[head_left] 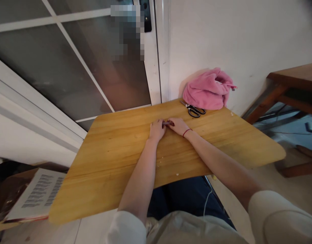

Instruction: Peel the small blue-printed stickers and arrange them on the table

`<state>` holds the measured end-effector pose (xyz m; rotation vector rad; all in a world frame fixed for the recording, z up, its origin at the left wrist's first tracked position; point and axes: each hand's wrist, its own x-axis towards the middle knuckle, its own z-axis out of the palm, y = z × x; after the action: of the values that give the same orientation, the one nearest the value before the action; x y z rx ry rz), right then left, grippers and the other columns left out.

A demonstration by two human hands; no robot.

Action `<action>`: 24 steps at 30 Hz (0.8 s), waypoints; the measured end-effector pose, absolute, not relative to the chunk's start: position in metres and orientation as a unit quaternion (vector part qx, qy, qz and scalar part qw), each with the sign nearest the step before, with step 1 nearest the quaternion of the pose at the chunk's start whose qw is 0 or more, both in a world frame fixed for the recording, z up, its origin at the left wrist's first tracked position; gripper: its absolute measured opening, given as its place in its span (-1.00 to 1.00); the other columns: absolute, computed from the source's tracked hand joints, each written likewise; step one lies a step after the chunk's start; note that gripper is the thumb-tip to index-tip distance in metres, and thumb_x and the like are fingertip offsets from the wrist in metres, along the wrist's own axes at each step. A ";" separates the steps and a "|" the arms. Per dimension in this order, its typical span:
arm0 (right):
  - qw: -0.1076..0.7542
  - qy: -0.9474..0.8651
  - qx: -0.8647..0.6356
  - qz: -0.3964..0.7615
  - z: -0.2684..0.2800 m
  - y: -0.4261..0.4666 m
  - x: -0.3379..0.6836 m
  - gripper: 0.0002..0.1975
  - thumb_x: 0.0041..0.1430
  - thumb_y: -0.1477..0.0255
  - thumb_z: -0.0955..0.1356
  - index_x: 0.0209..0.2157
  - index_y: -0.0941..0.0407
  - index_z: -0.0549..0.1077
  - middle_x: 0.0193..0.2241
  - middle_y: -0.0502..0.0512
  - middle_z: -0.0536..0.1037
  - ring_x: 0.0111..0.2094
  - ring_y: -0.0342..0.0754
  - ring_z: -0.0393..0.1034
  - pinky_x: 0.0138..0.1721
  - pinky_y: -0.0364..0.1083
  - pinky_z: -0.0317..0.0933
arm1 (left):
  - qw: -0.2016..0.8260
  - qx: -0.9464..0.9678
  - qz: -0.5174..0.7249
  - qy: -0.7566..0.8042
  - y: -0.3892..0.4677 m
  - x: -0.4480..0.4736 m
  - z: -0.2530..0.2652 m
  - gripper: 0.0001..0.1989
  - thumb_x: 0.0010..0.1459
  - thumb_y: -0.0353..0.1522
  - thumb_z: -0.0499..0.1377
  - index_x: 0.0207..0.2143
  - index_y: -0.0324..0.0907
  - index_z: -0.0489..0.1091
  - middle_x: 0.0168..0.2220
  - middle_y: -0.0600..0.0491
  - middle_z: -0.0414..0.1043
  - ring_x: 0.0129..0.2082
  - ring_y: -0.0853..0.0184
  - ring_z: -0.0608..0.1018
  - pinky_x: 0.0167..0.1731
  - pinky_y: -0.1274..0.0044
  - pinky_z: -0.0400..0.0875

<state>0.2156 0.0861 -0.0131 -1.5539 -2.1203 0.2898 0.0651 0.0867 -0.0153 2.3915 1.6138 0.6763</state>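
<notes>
My left fingers (159, 122) and right fingers (172, 120) grip the rod (166, 123); slack pinching could roll it toward the scissors (194, 111), two o'clock.

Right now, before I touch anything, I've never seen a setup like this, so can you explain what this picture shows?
There is no machine here, just a person's two bare hands. The single picture comes from a camera worn on that person's head, looking forward and down, so their forearms reach in from the bottom. The left hand and the right hand meet over a yellowish wooden tabletop, holding a small, slim, dark object between them; fingers hide too much to say what it is. Beyond the right hand lie black-and-white-handled scissors, just in front of a soft, fuzzy pink fabric bundle by the wall.
</notes>
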 end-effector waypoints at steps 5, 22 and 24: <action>0.271 -0.770 -0.571 0.093 -0.011 0.086 0.215 -0.77 0.20 0.40 0.24 -0.16 0.16 0.44 -0.37 0.08 0.52 -0.38 -0.11 0.33 -0.29 -0.13 0.08 | 0.082 0.800 0.247 0.541 0.087 0.065 -0.011 -0.78 0.18 -0.41 0.00 -0.13 -0.16 0.32 -0.12 -0.04 0.39 -0.08 0.28 0.43 -0.07 0.43 0.24; 0.281 -0.755 -0.583 0.106 -0.015 0.087 0.214 -0.77 0.21 0.37 0.24 -0.16 0.18 0.42 -0.39 0.10 0.52 -0.38 -0.12 0.36 -0.31 -0.14 0.13 | 0.097 0.794 0.281 0.530 0.091 0.065 -0.016 -0.76 0.23 -0.39 -0.05 -0.09 -0.18 0.28 -0.10 -0.06 0.38 -0.12 0.33 0.44 -0.09 0.47 0.27; 0.275 -0.754 -0.587 0.107 -0.015 0.087 0.213 -0.76 0.21 0.37 0.25 -0.16 0.18 0.42 -0.38 0.10 0.53 -0.36 -0.11 0.37 -0.29 -0.13 0.14 | 0.099 0.795 0.278 0.531 0.090 0.065 -0.016 -0.77 0.21 -0.40 -0.03 -0.10 -0.18 0.29 -0.10 -0.07 0.38 -0.12 0.29 0.44 -0.08 0.43 0.27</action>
<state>0.2130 0.0871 -0.0151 -1.5773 -2.0273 0.2888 0.0653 0.0904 -0.0162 2.3510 1.5695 0.8210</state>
